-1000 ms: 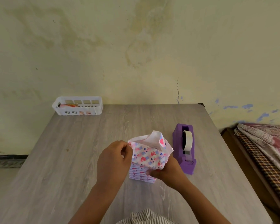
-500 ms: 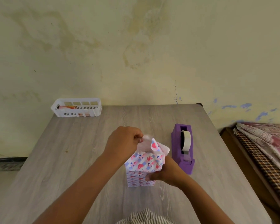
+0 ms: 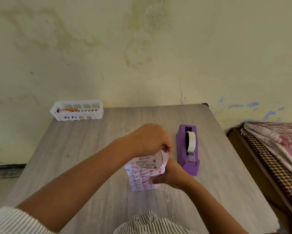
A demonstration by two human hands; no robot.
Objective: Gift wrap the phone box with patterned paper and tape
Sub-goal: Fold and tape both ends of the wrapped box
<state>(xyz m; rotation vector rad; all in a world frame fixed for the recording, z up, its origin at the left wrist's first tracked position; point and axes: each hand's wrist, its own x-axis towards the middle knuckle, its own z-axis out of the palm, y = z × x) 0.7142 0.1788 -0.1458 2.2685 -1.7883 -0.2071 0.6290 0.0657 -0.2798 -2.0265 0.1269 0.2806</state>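
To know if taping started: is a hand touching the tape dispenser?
No: both the left hand and right hand are on the wrapped box, apart from the dispenser.

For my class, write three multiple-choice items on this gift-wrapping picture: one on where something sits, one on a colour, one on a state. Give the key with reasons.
1. Where is the white basket?
A. far left corner of the table
B. beside the tape dispenser
C. on the bed

2. What colour is the tape dispenser?
A. white
B. purple
C. green

3. How is the top end of the phone box?
A. taped shut
B. still open, printed label showing
C. bare of all paper

Key:
1 A, it stands against the wall at the far left.
2 B, its body is purple.
3 B, the left hand pinches the paper flap while the right hand holds the box.
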